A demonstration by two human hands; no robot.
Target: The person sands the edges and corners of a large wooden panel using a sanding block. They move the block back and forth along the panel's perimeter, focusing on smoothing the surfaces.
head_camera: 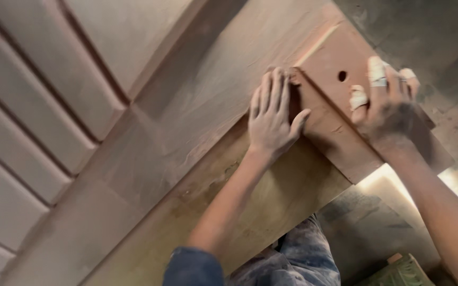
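The door (197,106) lies flat in front of me, reddish-brown with a dusty coat, its corner at the far right over the floor (451,32). It rests on a paler slab (271,206) that juts out below its near edge, so the work sits raised and my legs (303,254) fit underneath.

Left hand (272,114): flat on the door near the corner, fingers (271,90) together and straight, thumb spread toward the right. It holds nothing; the palm bears down, by my judgement to steady the panel.

Right hand (385,103): on the corner block (335,111), just right of a small round hole (342,76). The fingers are curled down onto the surface, three of them wrapped in white tape (376,71), likely guarding against abrasion. Whether something thin sits under them I cannot tell; the hand covers that spot.

The two hands are near each other, apart, either side of the ridge where the block meets the main face.

Left: recessed panels (33,122) with grooves run away across the door. Near right: a pale bright patch (393,185) below the corner, and a green object (398,273) on the floor, too blurred to identify.
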